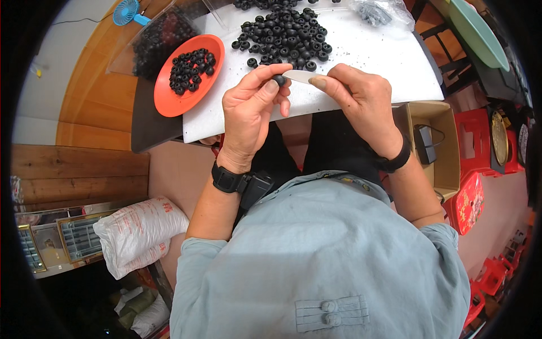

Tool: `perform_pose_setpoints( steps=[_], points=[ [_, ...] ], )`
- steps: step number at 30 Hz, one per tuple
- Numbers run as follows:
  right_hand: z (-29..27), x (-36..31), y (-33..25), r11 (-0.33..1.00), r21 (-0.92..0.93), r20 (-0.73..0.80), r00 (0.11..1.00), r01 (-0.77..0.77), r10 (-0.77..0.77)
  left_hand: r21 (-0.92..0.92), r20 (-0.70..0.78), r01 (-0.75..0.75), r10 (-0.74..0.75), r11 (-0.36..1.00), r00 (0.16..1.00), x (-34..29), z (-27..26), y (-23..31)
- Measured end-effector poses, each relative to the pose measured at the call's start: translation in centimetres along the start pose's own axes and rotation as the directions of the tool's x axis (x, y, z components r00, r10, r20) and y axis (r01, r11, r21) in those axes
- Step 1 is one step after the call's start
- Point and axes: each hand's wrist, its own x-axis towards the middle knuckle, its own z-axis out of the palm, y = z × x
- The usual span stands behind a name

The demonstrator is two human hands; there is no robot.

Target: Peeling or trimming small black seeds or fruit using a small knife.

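My left hand (pixel 246 113) pinches a small round black part (pixel 280 80) between thumb and fingertips, above the near edge of a white foam-like sheet (pixel 389 79). In my right hand (pixel 366 103) is a thin, pale, flat blade (pixel 299 75), gripped between thumb and fingers. Its tip meets or nearly meets the black part; the exact contact is too small to tell. Beyond my hands lies a heap of similar black round parts (pixel 285 35) with holes in them. To the left, an orange-red oval dish (pixel 164 93) holds several more.
Behind the dish stands a clear bin (pixel 161 42) full of black parts. A clear plastic bag (pixel 387 12) lies at the far right of the sheet. Right of my legs is a cardboard box (pixel 446 169) with a black adapter (pixel 424 144). White sacks (pixel 138 229) sit at lower left.
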Motion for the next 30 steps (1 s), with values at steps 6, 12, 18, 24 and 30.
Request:
perform_pose_setpoints(
  steps=[6,12,18,24,30],
  points=[
    [0.1,0.0,0.1,1.0,0.003,-0.013,1.0,0.013,-0.013,0.016,0.009,-0.019,0.019,1.0,1.0,0.1,0.0,-0.1],
    [0.3,-0.1,0.3,1.0,-0.015,-0.021,0.999,0.025,-0.025,0.041,-0.006,-0.041,0.041,0.998,0.999,0.2,0.2,-0.2],
    [0.7,-0.4,0.5,0.995,-0.066,-0.059,0.995,0.078,-0.082,0.037,-0.004,-0.045,0.045,0.998,0.999,0.2,0.4,-0.3],
    [1.0,-0.5,0.9,0.992,-0.062,-0.064,0.991,0.113,-0.117,0.022,-0.013,-0.052,0.052,0.998,0.999,0.2,0.1,-0.7],
    [0.2,-0.6,0.8,0.954,0.291,-0.067,0.994,-0.069,0.092,0.031,-0.03,-0.042,0.043,0.999,0.999,0.2,0.6,-0.2]
  ],
)
